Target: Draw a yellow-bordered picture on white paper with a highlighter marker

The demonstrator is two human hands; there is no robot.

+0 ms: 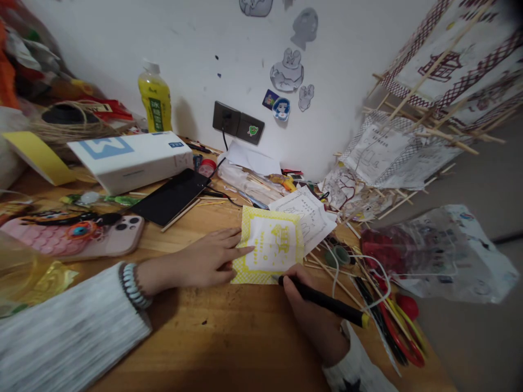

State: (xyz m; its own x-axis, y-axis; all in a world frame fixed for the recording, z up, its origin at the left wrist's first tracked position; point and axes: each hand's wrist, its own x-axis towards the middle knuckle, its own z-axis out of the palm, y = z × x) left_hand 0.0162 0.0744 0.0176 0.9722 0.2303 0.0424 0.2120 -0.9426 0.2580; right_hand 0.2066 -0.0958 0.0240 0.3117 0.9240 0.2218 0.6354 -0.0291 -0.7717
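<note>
A square sheet of paper (pixel 272 239) with a yellow patterned border and a yellow drawing of a building lies flat on the wooden table (pixel 229 332). My left hand (pixel 204 258) rests with its fingers stretched out, the fingertips on the sheet's left side. In my right hand (pixel 302 302) is a black marker (pixel 327 302) with a yellow end, its tip at the sheet's lower edge. Behind the sheet's upper right corner lies another paper (pixel 304 215) with black line drawings, partly covered.
At left are a pink-cased phone (pixel 131 234), a black tablet-like slab (pixel 174 196), a white box (pixel 134 160) and a yellow drink bottle (pixel 155 100). Thin sticks, scissors (pixel 408 343) and a clear plastic bag (pixel 441 256) crowd the right. Paper lanterns on stick frames (pixel 441 71) stand beyond.
</note>
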